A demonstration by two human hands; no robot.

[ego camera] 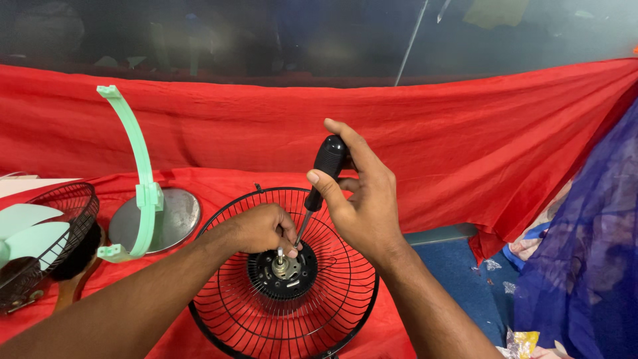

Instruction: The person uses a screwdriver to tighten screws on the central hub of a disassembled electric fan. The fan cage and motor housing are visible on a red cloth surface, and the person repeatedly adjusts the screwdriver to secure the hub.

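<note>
Two hands were observed at a fan motor [284, 268] seated in a black wire guard [232, 312].
Right hand [362, 199] was clamped on a screwdriver [319, 183]; left hand [262, 229] was pinched at its tip; red cloth [465, 146] lay beneath.

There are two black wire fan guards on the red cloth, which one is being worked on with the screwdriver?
The middle guard, the one with the motor hub at its centre. The left hand steadies it and the right hand holds the screwdriver. The other guard, at the left edge, encloses pale green blades.

I can't see the screwdriver [318, 183] tip behind my left grip [262, 229], the wire guard [286, 312] runs off the bottom edge, and the assembled fan [40, 249] is cropped at left.
</note>
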